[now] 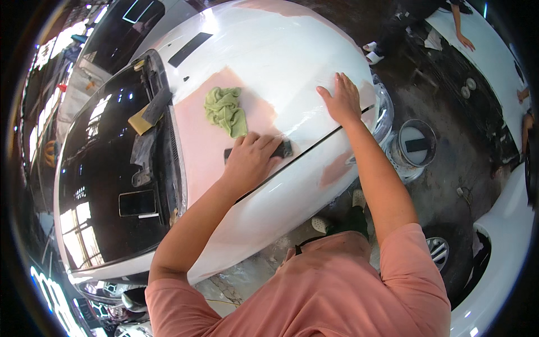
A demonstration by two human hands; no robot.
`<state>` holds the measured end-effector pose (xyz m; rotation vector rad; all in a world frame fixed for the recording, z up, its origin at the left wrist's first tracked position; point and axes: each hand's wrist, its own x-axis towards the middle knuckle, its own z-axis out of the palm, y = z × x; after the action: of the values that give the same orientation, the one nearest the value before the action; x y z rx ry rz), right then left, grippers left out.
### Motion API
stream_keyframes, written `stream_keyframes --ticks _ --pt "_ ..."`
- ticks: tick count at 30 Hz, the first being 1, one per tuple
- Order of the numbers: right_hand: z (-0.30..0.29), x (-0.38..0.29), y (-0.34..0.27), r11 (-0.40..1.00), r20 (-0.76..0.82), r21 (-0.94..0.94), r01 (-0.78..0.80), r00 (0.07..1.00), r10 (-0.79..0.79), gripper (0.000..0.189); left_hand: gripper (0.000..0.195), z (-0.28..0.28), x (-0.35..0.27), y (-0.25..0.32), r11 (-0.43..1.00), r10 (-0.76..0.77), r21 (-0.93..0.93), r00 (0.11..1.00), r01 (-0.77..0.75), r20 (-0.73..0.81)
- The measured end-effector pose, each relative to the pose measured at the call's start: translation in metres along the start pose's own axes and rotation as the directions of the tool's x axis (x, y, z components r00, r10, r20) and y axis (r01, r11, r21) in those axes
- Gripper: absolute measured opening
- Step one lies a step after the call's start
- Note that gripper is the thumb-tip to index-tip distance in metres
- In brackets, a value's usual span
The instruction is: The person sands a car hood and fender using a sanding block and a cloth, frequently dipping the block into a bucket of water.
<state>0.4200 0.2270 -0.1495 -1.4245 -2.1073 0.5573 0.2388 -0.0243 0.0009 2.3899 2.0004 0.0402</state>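
My left hand (250, 162) grips a dark sanding block (285, 148) and presses it against a car's hood (290, 50). The block lies on a pinkish primer patch (198, 122) near the gap between hood and fender. Just beyond my left fingers, a crumpled green cloth (227, 110) rests on the patch. My right hand (344, 99) holds nothing; its palm is down on the white paint near the headlight, thumb spread. A dark flat strip (190, 49) sits on the hood by the windshield side.
On the windshield (101, 168) lie a phone (137, 203), a yellow pad (141, 122) and a grey strip (157, 103). A bucket (433, 145) of cloudy liquid stands by the headlight (382, 103). Another person's hand (465, 42) touches a white panel (484, 38). A white fender (501, 236) is at right.
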Motion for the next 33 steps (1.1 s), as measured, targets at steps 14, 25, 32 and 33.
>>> stream_keyframes --ticks 14,25,32,33 --pt "0.0 0.003 0.008 1.0 0.007 -0.031 0.0 1.0 0.0 0.092 0.044 0.005 -0.007 0.018 0.989 -0.117 0.085 0.993 0.119 -0.028" --pt "0.002 0.003 0.004 0.999 -0.029 -0.015 0.034 0.999 -0.034 0.091 0.046 0.011 0.015 0.015 0.981 -0.178 0.054 0.974 0.187 -0.142" --pt "-0.001 0.003 0.008 0.999 -0.034 -0.029 -0.036 0.999 0.035 0.093 0.046 -0.014 -0.089 0.006 0.958 -0.275 0.057 0.958 0.28 -0.081" --pt "-0.001 0.002 0.006 0.999 -0.032 -0.021 -0.037 0.999 0.037 0.093 0.046 -0.011 -0.088 0.005 0.958 -0.277 0.046 0.957 0.282 -0.093"
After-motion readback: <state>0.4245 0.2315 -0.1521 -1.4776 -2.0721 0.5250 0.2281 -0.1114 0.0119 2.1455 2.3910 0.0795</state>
